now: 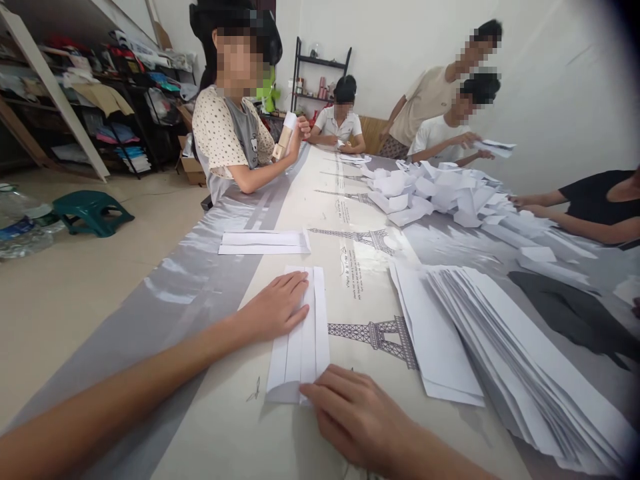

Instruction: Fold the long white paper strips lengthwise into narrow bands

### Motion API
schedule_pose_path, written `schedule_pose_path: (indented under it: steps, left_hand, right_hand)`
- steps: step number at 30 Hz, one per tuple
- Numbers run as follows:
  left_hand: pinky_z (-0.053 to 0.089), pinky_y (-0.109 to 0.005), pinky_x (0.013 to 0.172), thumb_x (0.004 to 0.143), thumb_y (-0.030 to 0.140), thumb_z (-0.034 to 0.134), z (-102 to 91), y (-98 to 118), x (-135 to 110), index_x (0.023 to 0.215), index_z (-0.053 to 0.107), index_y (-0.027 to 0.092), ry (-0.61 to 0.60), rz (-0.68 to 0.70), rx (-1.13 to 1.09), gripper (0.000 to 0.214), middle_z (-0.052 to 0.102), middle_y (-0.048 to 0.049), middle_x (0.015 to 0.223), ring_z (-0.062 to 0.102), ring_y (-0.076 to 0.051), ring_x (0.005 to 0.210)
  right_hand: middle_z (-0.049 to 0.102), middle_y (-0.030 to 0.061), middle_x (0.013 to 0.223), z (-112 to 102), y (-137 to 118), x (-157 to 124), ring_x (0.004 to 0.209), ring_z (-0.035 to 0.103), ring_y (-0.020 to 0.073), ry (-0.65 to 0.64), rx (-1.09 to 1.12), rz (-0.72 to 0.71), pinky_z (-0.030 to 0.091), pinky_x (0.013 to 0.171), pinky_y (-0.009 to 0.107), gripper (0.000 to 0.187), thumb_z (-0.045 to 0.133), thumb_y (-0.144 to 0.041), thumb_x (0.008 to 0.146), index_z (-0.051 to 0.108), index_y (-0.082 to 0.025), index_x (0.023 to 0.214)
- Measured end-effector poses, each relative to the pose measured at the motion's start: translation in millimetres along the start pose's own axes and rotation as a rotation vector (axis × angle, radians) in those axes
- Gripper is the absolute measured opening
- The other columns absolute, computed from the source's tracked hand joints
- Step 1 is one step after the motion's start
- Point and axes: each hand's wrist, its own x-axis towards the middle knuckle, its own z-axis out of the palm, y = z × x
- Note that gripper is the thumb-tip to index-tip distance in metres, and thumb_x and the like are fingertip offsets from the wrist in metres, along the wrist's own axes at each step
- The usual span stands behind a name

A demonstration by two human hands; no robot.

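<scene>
A white folded paper [309,333] with lengthwise creases lies on the table in front of me, a curved flap at its near end. My left hand [277,303] rests flat on its upper left part, palm down with the fingers stretched out. At the near edge, my right hand [350,413] has its fingers together and bent, with the index fingertip on the bottom flap; its thumb is hidden. Another folded white paper [265,242] lies crosswise just beyond. To the right is a fanned stack of white paper sheets [470,333].
A heap of folded papers [435,190] covers the table's far right. The tablecloth [240,373] bears Eiffel Tower prints. A person [235,133] at the left holds a beige-and-white object [284,137]; several others sit or stand around. A green stool [93,210] is on the floor.
</scene>
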Motion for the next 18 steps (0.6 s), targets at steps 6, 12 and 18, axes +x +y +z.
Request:
schedule_pose_path:
  steps: [6,12,18]
  left_hand:
    - [0.039,-0.050,0.113,0.105,0.034,0.039,-1.5,1.0,2.9,0.134,0.050,0.013,0.093,0.023,-0.029,0.037,0.054,-0.0181,0.142,0.047,-0.032,0.135]
    - [0.051,-0.036,0.081,0.106,0.033,0.039,-56.5,22.8,-5.4,0.098,0.060,0.021,0.166,-0.116,-0.424,0.026,0.066,-0.0036,0.094,0.061,-0.019,0.086]
    - [0.053,-0.037,0.087,0.087,0.036,0.073,-60.5,58.5,-50.1,0.120,0.052,0.025,-0.217,-0.136,-0.641,0.040,0.062,-0.0040,0.113,0.060,-0.023,0.102]
  right_hand:
    - [0.066,0.0062,0.093,-0.8,7.9,7.1,0.078,0.061,0.0187,-0.032,0.236,0.205,0.052,0.069,0.031,0.028,0.041,-0.013,0.101,0.060,-0.018,0.121]
    - [0.067,0.0023,0.093,-3.5,8.4,9.8,0.074,0.059,0.0161,-0.090,0.344,0.332,0.050,0.067,0.029,0.033,0.044,-0.013,0.098,0.054,-0.023,0.128]
    - [0.064,0.0007,0.090,-3.8,12.7,10.1,0.073,0.057,0.0150,-0.052,0.430,0.327,0.049,0.067,0.029,0.025,0.045,-0.012,0.097,0.056,-0.022,0.117]
